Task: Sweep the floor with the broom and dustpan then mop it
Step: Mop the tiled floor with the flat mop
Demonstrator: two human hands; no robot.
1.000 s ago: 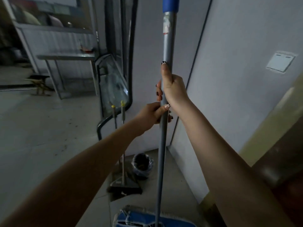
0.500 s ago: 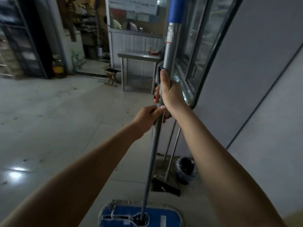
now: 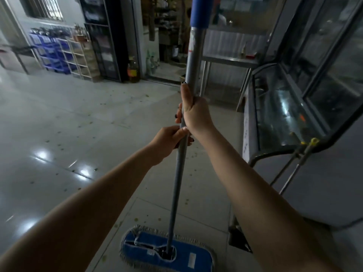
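Note:
A flat mop with a blue fringed head (image 3: 167, 252) rests on the tiled floor (image 3: 82, 118) right in front of me. Its grey metal pole (image 3: 177, 185) rises to a blue grip at the top of the view. My right hand (image 3: 196, 112) grips the pole higher up, thumb laid along it. My left hand (image 3: 169, 142) holds the pole just below, fingers wrapped round it. The broom and dustpan (image 3: 238, 239) stand behind my right forearm against the wall, their thin handles (image 3: 290, 169) with yellow tips leaning on the glass cabinet.
A glass display cabinet (image 3: 284, 107) runs along the right. A steel table (image 3: 227, 61) stands ahead, beside an open doorway. Blue bin racks (image 3: 53, 54) and a dark shelf unit (image 3: 104, 46) line the far left wall. Small bits of debris dot the tiles.
My view has swung left from the grey wall corner to the open room. The mop head now shows fully on the floor. Both hands keep the same hold on the pole.

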